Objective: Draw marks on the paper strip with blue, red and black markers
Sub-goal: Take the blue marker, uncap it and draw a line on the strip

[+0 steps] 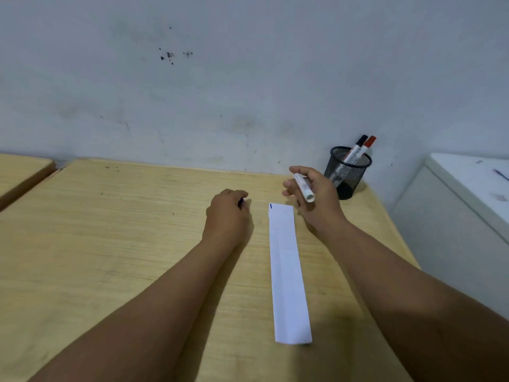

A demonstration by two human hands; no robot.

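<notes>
A long white paper strip [287, 271] lies lengthwise on the wooden table [110, 230], with one short blue mark [271, 206] at its far left corner. My right hand [314, 199] hovers just beyond the strip's far right corner and holds a white marker body [304, 187]; its tip is hidden in my fingers. My left hand [228, 213] rests fisted on the table left of the strip, closed on a small blue piece [241, 202], apparently the marker's cap. A black marker [356, 148] and a red marker [365, 148] stand in a black mesh cup [347, 172].
The mesh cup stands at the table's far right corner against the grey wall. A white cabinet [454, 216] sits to the right of the table. A second wooden table [19, 172] adjoins at the far left.
</notes>
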